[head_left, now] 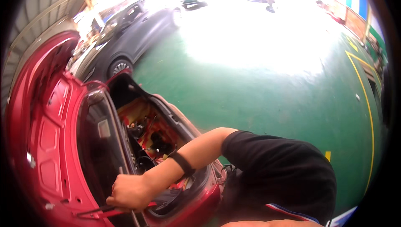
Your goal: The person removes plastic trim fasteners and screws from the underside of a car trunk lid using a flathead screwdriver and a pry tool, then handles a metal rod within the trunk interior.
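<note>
My right arm reaches leftward over a red car, with a black band round the forearm. The fingers of my right hand are curled shut at the lower left, above the front rim of the car's open compartment. Thin dark and red parts show at the fist, and a short grey stub stands above it; what it grips cannot be made out. Inside the compartment is a yellow and red lining with dark parts and loose items on it. My left hand is out of view.
A raised red lid and a dark glass pane rise on the left. Beyond stands a dark grey car. The green floor carries a yellow line on the right. Glare washes out the far side.
</note>
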